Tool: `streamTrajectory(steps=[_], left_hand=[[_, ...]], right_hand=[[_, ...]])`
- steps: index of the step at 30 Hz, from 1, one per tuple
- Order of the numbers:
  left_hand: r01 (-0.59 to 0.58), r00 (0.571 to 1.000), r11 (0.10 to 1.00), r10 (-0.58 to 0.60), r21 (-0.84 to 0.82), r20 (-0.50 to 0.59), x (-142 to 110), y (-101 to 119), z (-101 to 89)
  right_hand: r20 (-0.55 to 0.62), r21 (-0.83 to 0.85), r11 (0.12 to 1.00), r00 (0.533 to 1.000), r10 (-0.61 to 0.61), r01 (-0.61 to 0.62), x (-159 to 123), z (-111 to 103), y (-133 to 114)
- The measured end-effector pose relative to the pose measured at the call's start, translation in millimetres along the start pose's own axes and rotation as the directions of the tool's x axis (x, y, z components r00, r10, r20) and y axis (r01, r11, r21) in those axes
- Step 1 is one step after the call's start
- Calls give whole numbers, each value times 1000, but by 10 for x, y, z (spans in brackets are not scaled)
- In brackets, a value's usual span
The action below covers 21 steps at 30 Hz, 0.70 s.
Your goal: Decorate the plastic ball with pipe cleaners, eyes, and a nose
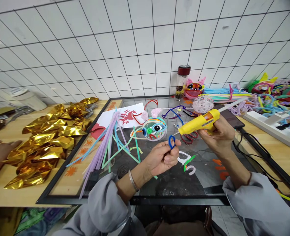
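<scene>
My left hand [162,158] pinches a small blue pipe-cleaner loop [171,142] between thumb and fingers. In my right hand [220,136] is a yellow hot glue gun [199,123], a translucent glue stick [233,104] poking from its back. The gun's nozzle points at the loop, very near it; whether they touch I cannot tell. Just beyond my left hand sits a round animal-face ornament [154,128] with big blue-ringed eyes and pink ears. White and green bent pipe-cleaner pieces [189,163] lie on the glass below the gun.
Lilac, blue and green pipe cleaners [103,144] spread at left beside gold foil packets [46,141]. A glass bottle [181,82] and a pink face ornament [193,88] stand by the tiled wall. At right are a white power strip [272,129] and black cables [255,147]. Another person's hand [2,154] rests far left.
</scene>
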State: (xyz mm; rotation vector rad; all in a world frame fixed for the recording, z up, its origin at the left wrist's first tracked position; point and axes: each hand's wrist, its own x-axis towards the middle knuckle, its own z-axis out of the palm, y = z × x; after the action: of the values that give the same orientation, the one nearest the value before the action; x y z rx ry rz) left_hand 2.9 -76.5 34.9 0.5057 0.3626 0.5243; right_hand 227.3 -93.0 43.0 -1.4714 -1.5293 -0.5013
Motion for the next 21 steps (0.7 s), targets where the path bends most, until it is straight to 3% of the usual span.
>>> streamTrajectory(steps=[7,21], left_hand=[[-6,1000,1000,6,-17,7,-2,3,14],[-2,1000,1000,3,12,-7,-4,6,14]], right_hand=[[-19,21,998,998,-60,60,30,-11,-13],[-5,-7,999,999,-45,44,14,-16,16]])
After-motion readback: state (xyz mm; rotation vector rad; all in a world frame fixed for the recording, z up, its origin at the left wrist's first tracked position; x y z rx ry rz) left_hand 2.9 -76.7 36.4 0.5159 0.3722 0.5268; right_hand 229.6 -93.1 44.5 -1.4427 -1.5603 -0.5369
